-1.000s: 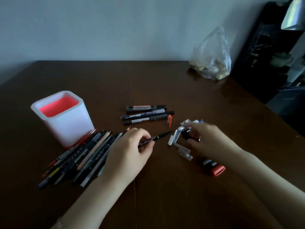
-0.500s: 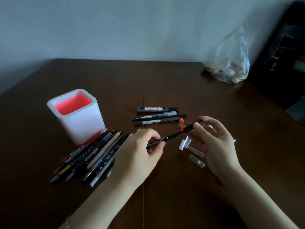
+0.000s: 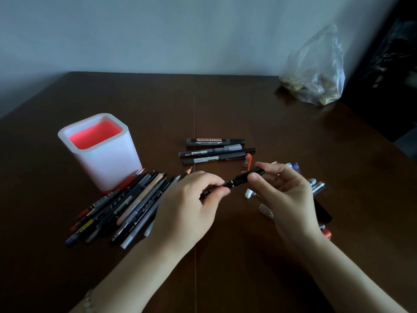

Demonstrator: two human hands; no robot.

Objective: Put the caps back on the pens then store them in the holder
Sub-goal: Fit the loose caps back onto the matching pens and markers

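table [image 3: 225,105]: dark brown wood, glossy, with one thin pale seam line down the middle
holder [image 3: 108,163]: milky white walls, bright red-pink inside, red strip at the base
whiteboard marker [image 3: 214,141]: black, white label with red letters
middle pen [image 3: 209,152]: dark blue-grey, pale label
lower pen [image 3: 214,158]: black, white label
loose cap [image 3: 248,159]: orange-red
held pen [image 3: 230,183]: black, thin silver ring
held cap [image 3: 250,173]: black
pen pile [image 3: 126,206]: mostly black and grey; red and dark blue ends, one yellow patch
beige pen [image 3: 142,199]: pinkish beige barrel
small cap [image 3: 248,193]: white
bag [image 3: 316,71]: clear plastic, tan pieces inside
wall [image 3: 180,30]: plain pale blue-grey
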